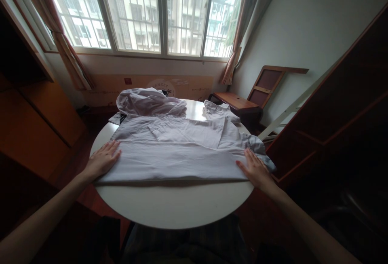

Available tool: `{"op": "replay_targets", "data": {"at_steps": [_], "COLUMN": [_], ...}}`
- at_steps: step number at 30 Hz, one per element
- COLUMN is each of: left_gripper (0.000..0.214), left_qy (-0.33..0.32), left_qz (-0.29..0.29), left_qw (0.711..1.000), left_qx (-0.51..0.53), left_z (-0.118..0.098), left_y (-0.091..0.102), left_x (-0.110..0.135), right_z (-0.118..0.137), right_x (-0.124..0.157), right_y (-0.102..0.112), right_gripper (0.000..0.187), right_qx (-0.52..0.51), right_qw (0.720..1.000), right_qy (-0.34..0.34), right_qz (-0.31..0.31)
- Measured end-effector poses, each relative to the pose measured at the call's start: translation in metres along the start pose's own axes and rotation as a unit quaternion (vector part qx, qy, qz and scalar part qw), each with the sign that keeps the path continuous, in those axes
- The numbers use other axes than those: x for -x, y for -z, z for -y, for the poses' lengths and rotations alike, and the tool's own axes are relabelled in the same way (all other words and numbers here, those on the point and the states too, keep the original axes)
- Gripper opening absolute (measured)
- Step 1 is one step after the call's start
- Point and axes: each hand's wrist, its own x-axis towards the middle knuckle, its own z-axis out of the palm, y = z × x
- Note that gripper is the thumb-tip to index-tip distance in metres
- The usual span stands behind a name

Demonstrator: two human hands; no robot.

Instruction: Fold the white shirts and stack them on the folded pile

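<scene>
The tan panel [136, 82] reads "ANKEE" (and "和").

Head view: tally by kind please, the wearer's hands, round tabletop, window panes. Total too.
Hands: 2 (left hand and right hand, both resting on the pale cloth)
Round tabletop: 1
Window panes: 4
Total: 7

– Beyond the left hand [103, 159] and right hand [255, 170]?
– Barred windows [138, 13], bright with daylight; curtains [70, 62] either side.
– Right of the right hand?
– Pale wall [315, 25], dark reddish panel [339, 106].
– Left of the left hand?
– Orange-brown cabinet [33, 130], reddish floor [74, 165].
</scene>
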Motion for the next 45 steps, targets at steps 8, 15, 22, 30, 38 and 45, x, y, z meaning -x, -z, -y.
{"op": "replay_targets", "data": {"at_steps": [8,15,22,30,38,45], "left_gripper": [0.051,0.052,0.053,0.053,0.066,0.063], "left_qy": [-0.088,-0.29,-0.327,-0.312,-0.357,-0.316], "left_qz": [-0.057,-0.016,0.012,0.018,0.046,0.05], "left_qw": [0.994,0.955,0.938,0.941,0.922,0.941], "left_qx": [-0.036,0.063,0.115,0.128,0.141,0.109], "left_z": [-0.113,-0.234,-0.225,-0.228,-0.216,-0.168], "left_y": [0.049,0.024,0.003,0.011,0.008,0.005], "left_x": [-0.004,0.03,0.021,0.022,-0.012,-0.054], "right_z": [0.068,0.19,0.177,0.144,0.144,0.112], "right_x": [-0.016,0.006,0.011,-0.001,-0.001,-0.029], "right_y": [0.029,0.024,0.011,0.013,0.015,0.007], "right_gripper": [0.061,0.049,0.057,0.058,0.061,0.064], "right_qx": [-0.101,-0.202,-0.169,-0.121,-0.11,-0.077], "right_qw": [0.991,0.947,0.945,0.967,0.965,0.982], "right_qy": [0.052,0.248,0.273,0.216,0.229,0.159], "right_qz": [-0.067,0.015,0.057,0.054,0.061,0.072]}}
